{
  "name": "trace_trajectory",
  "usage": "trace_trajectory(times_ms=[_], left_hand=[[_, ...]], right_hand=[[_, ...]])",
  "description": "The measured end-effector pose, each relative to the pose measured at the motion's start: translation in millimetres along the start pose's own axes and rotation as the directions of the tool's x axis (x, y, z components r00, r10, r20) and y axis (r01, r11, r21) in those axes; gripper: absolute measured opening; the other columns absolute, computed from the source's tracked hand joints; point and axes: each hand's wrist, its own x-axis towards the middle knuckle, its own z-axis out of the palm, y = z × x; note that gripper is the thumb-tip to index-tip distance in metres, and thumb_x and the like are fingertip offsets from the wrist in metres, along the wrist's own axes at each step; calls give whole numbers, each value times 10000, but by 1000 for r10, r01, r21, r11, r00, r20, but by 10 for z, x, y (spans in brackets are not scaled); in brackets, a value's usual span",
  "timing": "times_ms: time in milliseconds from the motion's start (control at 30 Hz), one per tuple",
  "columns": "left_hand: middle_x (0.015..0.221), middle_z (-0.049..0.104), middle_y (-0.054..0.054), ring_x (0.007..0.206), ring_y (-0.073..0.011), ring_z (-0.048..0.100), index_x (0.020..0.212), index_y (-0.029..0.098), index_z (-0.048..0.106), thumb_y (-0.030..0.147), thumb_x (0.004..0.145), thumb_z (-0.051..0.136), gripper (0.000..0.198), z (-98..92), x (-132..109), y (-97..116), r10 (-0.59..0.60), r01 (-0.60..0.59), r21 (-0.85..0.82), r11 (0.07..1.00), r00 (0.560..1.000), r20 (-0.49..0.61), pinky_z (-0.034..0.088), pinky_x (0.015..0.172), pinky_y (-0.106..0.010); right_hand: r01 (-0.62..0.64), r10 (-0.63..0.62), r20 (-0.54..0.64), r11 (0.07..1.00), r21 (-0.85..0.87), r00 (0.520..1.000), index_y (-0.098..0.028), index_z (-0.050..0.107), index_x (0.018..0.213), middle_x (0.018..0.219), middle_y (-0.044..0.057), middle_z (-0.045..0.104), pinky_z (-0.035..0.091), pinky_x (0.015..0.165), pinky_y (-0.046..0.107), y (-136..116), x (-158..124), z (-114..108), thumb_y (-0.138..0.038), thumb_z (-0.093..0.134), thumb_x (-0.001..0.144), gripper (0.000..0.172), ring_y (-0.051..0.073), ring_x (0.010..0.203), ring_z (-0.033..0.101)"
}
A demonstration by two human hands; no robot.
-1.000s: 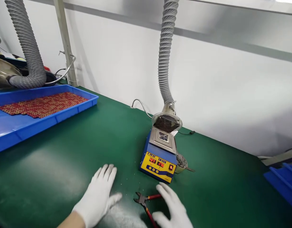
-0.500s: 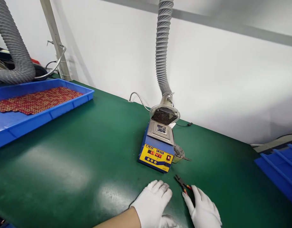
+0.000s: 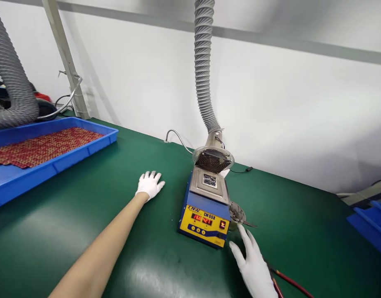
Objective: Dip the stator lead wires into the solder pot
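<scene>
My left hand (image 3: 149, 185), in a white glove, lies with fingers spread on the green bench to the left of a blue and yellow solder pot (image 3: 205, 219). The pot has a metal top with a small square well and a lit red display. My right hand (image 3: 254, 267), also gloved in white, is at the pot's front right corner. Its thumb and fingers are apart with nothing between them, and its fingertips are close to a small round container (image 3: 236, 212) with a flat tool across it. Red-handled pliers (image 3: 291, 281) lie beside my right wrist, their jaws partly hidden.
Behind the pot stands a round fume extractor hood (image 3: 213, 159) on a grey flexible duct (image 3: 204, 62). A blue tray (image 3: 85, 151) of red and tan parts is on the left. More blue trays (image 3: 373, 223) stand at the right edge. A white wall closes off the back.
My left hand has gone forward and left, away from the front of the pot. My right hand has moved forward to the small container. The pliers now lie nearer and farther right.
</scene>
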Motion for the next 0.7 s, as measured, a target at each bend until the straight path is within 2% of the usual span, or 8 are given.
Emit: trace_trajectory(times_ms=[100, 200, 267, 333, 433, 500, 633, 700], left_hand=[[1338, 452, -104, 1257, -292, 377, 1231, 192, 476, 424, 890, 486, 412, 193, 367, 194, 58, -58, 19, 998, 998, 23, 275, 1045, -548], [1361, 428, -110, 1268, -300, 363, 1257, 191, 452, 426, 894, 478, 433, 345, 659, 446, 111, -111, 22, 994, 993, 29, 261, 1049, -564], [1368, 421, -113, 1272, -304, 358, 1268, 193, 441, 417, 898, 473, 434, 421, 780, 584, 186, -187, 18, 982, 982, 42, 257, 1050, -570], [1362, 430, -105, 1272, -297, 361, 1269, 200, 442, 399, 903, 473, 417, 468, 813, 672, 320, -321, 2, 947, 945, 76, 267, 1049, -562], [1363, 441, -98, 1279, -286, 360, 1271, 198, 442, 374, 908, 466, 405, 456, 701, 684, 520, -520, -43, 853, 843, 136, 279, 1053, -539], [1372, 440, -111, 1287, -301, 354, 1286, 185, 432, 373, 913, 445, 418, 391, 540, 624, 599, -596, -71, 800, 784, 162, 281, 1057, -527], [1381, 440, -136, 1285, -360, 353, 1301, 181, 426, 397, 905, 417, 451, 206, 56, 465, 694, -685, -120, 718, 693, 196, 301, 1049, -517], [1390, 436, -123, 1288, -354, 355, 1312, 190, 411, 421, 893, 427, 478, 111, -243, 401, 734, -722, -145, 677, 646, 209, 298, 1060, -507]], right_hand=[[-14, 19, -112, 999, 41, 994, -201, 469, 1304, 1366, 162, 437, 462, 896, 513, -43, 209, 145, -580, 367, 794, 643, 356, 1264, 410], [4, 13, -229, 997, 72, 973, -181, 496, 1273, 1335, 170, 472, 470, 890, 520, 39, 362, 240, -565, 381, 804, 616, 369, 1235, 442], [-22, 46, -233, 995, 101, 971, -184, 471, 1295, 1328, 161, 493, 465, 914, 519, 102, 419, 248, -558, 412, 810, 615, 364, 1214, 471], [-86, 112, -187, 986, 143, 976, -197, 439, 1324, 1341, 141, 493, 445, 955, 512, 142, 448, 219, -564, 431, 814, 629, 352, 1219, 473], [-194, 217, -107, 963, 189, 970, -216, 430, 1338, 1372, 105, 474, 433, 977, 514, 161, 465, 161, -586, 436, 809, 646, 354, 1256, 430], [-214, 237, -92, 953, 214, 967, -217, 443, 1334, 1361, 96, 490, 460, 953, 508, 154, 467, 143, -584, 457, 800, 648, 362, 1241, 445], [-231, 263, -94, 938, 258, 960, -207, 426, 1348, 1367, 118, 480, 443, 960, 535, 95, 447, 151, -592, 449, 804, 666, 375, 1238, 443], [-240, 275, -95, 931, 275, 957, -205, 416, 1351, 1383, 123, 457, 403, 990, 551, 57, 429, 159, -607, 433, 800, 682, 377, 1262, 411]])
